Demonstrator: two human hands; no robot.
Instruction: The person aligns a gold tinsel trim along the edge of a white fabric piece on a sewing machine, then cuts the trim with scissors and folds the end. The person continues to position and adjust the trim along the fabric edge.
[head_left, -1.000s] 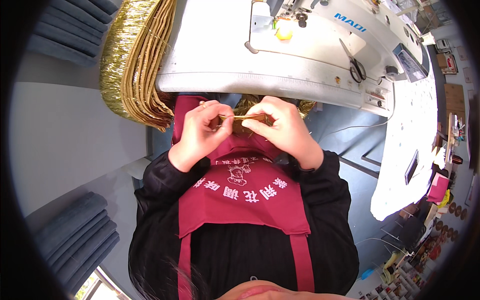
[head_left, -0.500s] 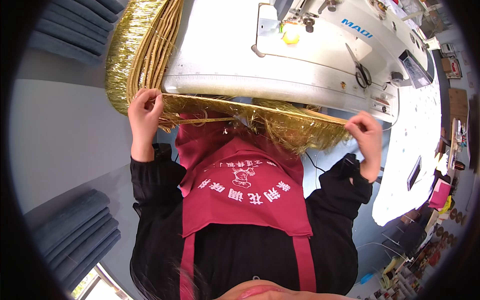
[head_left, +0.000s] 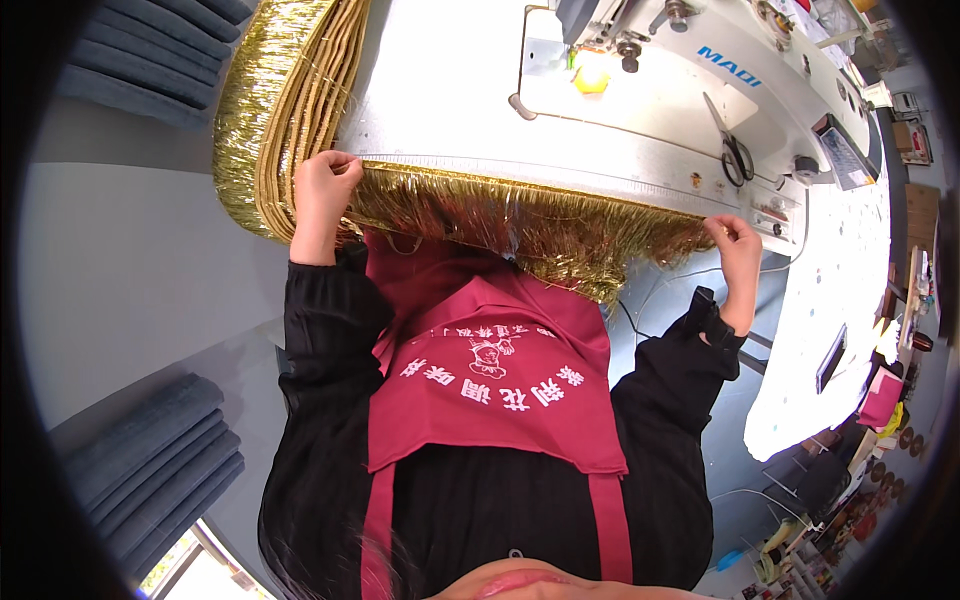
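Note:
A length of gold tinsel fringe (head_left: 500, 215) is stretched between my two hands along the front edge of the sewing table, its shiny strands hanging down over my red apron. My left hand (head_left: 325, 195) pinches the fringe's top band at its left end, beside a thick folded stack of the same gold fringe (head_left: 262, 110). Farther right, my right hand (head_left: 735, 250) pinches the other end of the band near the table's right corner. The band runs straight and taut, next to a ruler scale (head_left: 520, 172) on the table's front edge.
A white sewing machine (head_left: 735, 70) stands at the far right of its table (head_left: 440, 90). Black scissors (head_left: 735, 155) lie near its base, and a small yellow-orange thing (head_left: 591, 72) sits by the needle area. Folded blue-grey fabric (head_left: 160, 450) is at the left.
Both hands have shifted slightly right; my left hand has also moved away from me. The fringe's band now lies against the table's front edge, with its strands hanging more evenly.

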